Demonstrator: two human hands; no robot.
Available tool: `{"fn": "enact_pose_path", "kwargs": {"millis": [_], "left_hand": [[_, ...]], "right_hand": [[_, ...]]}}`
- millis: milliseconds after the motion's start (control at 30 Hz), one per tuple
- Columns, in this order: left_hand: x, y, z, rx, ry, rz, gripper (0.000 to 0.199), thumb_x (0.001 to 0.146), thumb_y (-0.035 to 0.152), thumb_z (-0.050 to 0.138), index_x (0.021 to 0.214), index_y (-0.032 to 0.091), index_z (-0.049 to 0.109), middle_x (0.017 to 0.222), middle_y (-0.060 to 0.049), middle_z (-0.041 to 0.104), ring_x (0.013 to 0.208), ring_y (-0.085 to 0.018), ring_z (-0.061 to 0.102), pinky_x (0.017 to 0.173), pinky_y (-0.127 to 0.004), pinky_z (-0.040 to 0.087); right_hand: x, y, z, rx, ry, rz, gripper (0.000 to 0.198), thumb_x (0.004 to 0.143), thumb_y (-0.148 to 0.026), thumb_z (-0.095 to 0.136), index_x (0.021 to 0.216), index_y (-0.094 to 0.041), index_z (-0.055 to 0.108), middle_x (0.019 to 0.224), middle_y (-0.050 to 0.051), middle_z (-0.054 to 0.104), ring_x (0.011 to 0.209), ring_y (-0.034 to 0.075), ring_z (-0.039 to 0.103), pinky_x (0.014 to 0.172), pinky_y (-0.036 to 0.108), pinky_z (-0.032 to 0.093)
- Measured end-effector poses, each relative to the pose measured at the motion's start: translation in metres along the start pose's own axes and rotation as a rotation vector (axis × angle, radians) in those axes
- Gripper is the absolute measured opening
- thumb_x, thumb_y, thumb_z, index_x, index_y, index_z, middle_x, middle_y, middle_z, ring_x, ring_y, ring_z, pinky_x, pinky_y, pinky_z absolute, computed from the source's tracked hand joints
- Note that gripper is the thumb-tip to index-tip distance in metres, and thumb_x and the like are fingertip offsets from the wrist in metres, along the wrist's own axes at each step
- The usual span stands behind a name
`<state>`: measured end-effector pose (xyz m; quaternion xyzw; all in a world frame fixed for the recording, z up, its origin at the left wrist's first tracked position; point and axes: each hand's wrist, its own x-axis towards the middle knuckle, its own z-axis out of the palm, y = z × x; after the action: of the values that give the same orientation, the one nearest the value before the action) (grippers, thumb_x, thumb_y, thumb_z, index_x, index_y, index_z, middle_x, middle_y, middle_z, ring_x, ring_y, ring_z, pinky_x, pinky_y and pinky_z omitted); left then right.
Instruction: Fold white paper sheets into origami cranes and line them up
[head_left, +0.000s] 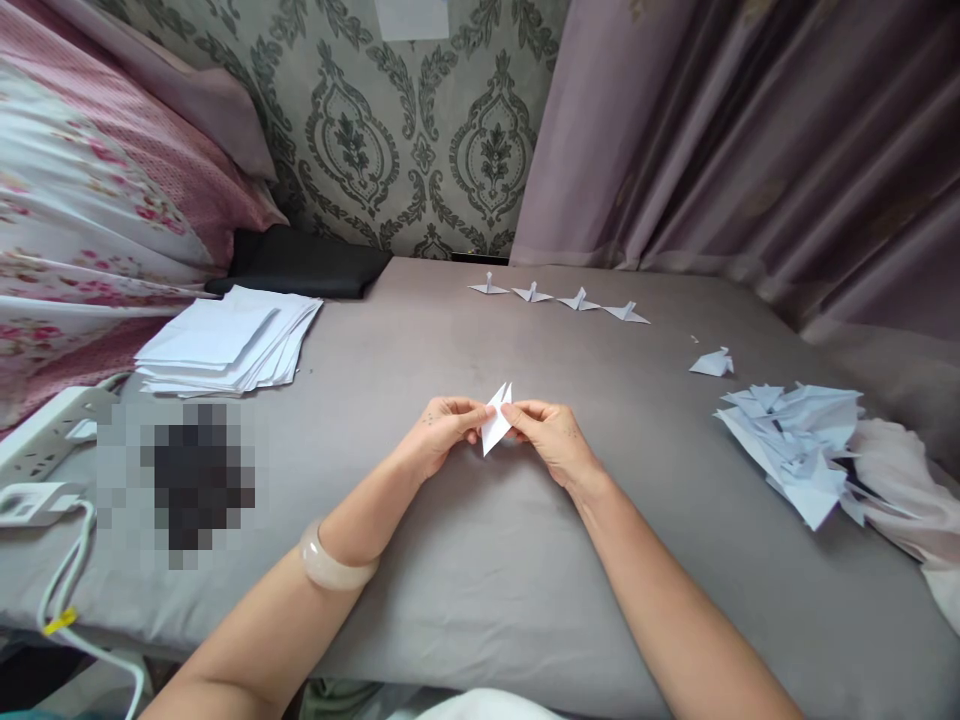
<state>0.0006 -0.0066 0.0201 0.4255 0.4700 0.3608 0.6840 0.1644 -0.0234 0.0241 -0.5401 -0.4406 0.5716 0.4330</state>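
A small folded piece of white paper (494,428) is held up between my hands over the middle of the table. It has a diamond shape, with two narrow points at the top and one at the bottom. My left hand (442,432) pinches its left edge between thumb and fingers. On the opposite edge, my right hand (549,432) grips it the same way, thumb on the front face. The fingers behind the paper are partly hidden. Beyond my hands, several folded paper cranes (578,299) stand in a row near the table's far side.
White paper sheets (217,340) lie stacked at the left, before a black folded item (307,262). A power strip (45,435) with a white cable sits at the left edge. At the right are one paper crane (713,362), a heap of folded paper (799,440) and pale cloth (900,480).
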Motion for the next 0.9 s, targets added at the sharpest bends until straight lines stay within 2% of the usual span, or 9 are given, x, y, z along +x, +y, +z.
{"fn": "enact_pose_path", "kwargs": {"millis": [167, 333, 433, 500, 567, 700, 800, 900], "left_hand": [[0.001, -0.004, 0.002, 0.102, 0.007, 0.033, 0.026, 0.071, 0.037, 0.070, 0.074, 0.010, 0.070, 0.063, -0.005, 0.060, 0.055, -0.009, 0.050, 0.052, -0.021, 0.038], [0.007, -0.011, 0.008, 0.256, 0.072, 0.197, 0.028, 0.072, 0.031, 0.065, 0.096, 0.016, 0.063, 0.068, -0.001, 0.062, 0.055, -0.010, 0.052, 0.050, -0.020, 0.038], [0.013, -0.015, 0.010, 0.495, 0.110, 0.355, 0.012, 0.077, 0.024, 0.057, 0.086, 0.018, 0.063, 0.066, 0.000, 0.060, 0.058, -0.012, 0.052, 0.058, -0.023, 0.040], [0.016, -0.017, 0.011, 0.679, 0.132, 0.434, 0.013, 0.079, 0.021, 0.052, 0.080, 0.019, 0.065, 0.069, -0.002, 0.060, 0.060, -0.012, 0.051, 0.061, -0.024, 0.040], [0.016, -0.018, 0.010, 0.827, 0.142, 0.480, 0.018, 0.080, 0.020, 0.050, 0.082, 0.019, 0.067, 0.081, -0.004, 0.060, 0.062, -0.013, 0.051, 0.065, -0.026, 0.041], [0.012, -0.016, 0.003, 0.943, 0.098, 0.481, 0.027, 0.079, 0.014, 0.045, 0.089, 0.019, 0.070, 0.103, -0.008, 0.051, 0.064, -0.011, 0.050, 0.069, -0.029, 0.043], [0.012, -0.012, -0.004, 0.952, 0.045, 0.451, 0.035, 0.073, 0.008, 0.045, 0.094, 0.021, 0.069, 0.101, -0.007, 0.050, 0.063, -0.010, 0.049, 0.068, -0.027, 0.043], [0.016, -0.010, -0.012, 0.938, 0.018, 0.450, 0.034, 0.073, 0.011, 0.049, 0.098, 0.022, 0.069, 0.099, -0.005, 0.050, 0.062, -0.010, 0.048, 0.066, -0.026, 0.043]], "right_hand": [[0.006, 0.007, -0.003, -0.110, 0.031, -0.093, 0.031, 0.073, -0.042, 0.062, 0.085, -0.016, 0.073, 0.070, 0.002, 0.068, 0.064, 0.014, 0.057, 0.058, 0.026, 0.043], [0.015, 0.018, -0.012, -0.328, 0.175, -0.231, 0.025, 0.074, -0.033, 0.061, 0.094, -0.019, 0.065, 0.070, 0.001, 0.068, 0.063, 0.015, 0.061, 0.065, 0.028, 0.046], [0.017, 0.020, -0.013, -0.537, 0.208, -0.310, 0.015, 0.079, -0.030, 0.055, 0.088, -0.023, 0.064, 0.073, 0.001, 0.067, 0.066, 0.016, 0.061, 0.067, 0.028, 0.045], [0.017, 0.020, -0.013, -0.680, 0.194, -0.357, 0.015, 0.082, -0.027, 0.051, 0.086, -0.023, 0.065, 0.079, 0.002, 0.066, 0.070, 0.016, 0.060, 0.071, 0.029, 0.045], [0.016, 0.020, -0.014, -0.788, 0.166, -0.389, 0.017, 0.083, -0.024, 0.050, 0.086, -0.022, 0.066, 0.086, 0.004, 0.063, 0.072, 0.015, 0.058, 0.073, 0.029, 0.044], [0.012, 0.020, -0.016, -0.855, 0.117, -0.419, 0.020, 0.084, -0.020, 0.049, 0.094, -0.022, 0.067, 0.100, 0.006, 0.056, 0.073, 0.013, 0.057, 0.074, 0.027, 0.045], [0.007, 0.017, -0.017, -0.917, 0.071, -0.432, 0.025, 0.083, -0.016, 0.048, 0.098, -0.025, 0.066, 0.103, 0.005, 0.056, 0.073, 0.013, 0.056, 0.069, 0.026, 0.044], [0.002, 0.015, -0.015, -0.988, 0.042, -0.422, 0.026, 0.080, -0.015, 0.049, 0.099, -0.026, 0.064, 0.103, 0.004, 0.058, 0.079, 0.015, 0.057, 0.066, 0.026, 0.042]]}}
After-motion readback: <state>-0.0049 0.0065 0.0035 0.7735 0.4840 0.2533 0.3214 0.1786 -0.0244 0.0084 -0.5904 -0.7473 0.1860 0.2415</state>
